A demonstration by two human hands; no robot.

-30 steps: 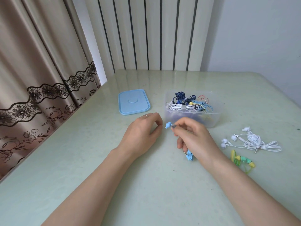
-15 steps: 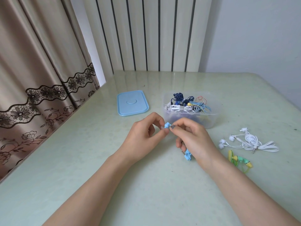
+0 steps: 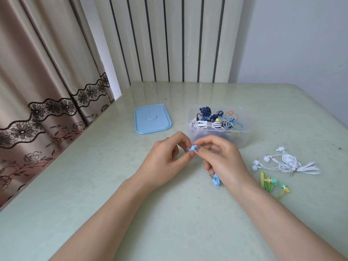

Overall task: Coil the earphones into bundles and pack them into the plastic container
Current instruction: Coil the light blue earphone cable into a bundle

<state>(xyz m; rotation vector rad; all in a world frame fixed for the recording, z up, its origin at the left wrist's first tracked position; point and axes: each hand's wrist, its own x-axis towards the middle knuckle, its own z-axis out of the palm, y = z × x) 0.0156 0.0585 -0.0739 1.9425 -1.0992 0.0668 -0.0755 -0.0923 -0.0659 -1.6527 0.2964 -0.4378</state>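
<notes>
The clear plastic container [image 3: 243,137] on the pale green surface [image 3: 169,213] held coiled dark blue, white and light blue earphone bundles [image 3: 212,120]; its blue lid [image 3: 152,118] lay just beside it. Both hands pinched the light blue earphones [image 3: 193,148]: left hand [image 3: 165,161] at an earbud, right hand [image 3: 224,161] gripping the coil. White earphones [image 3: 288,162] and green earphones [image 3: 273,183] lay right. No writing was legible.

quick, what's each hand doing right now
Left hand: pinching the earbud end of the light blue earphones.
Right hand: closed on the same light blue earphones, cable bundle in its palm.
</notes>
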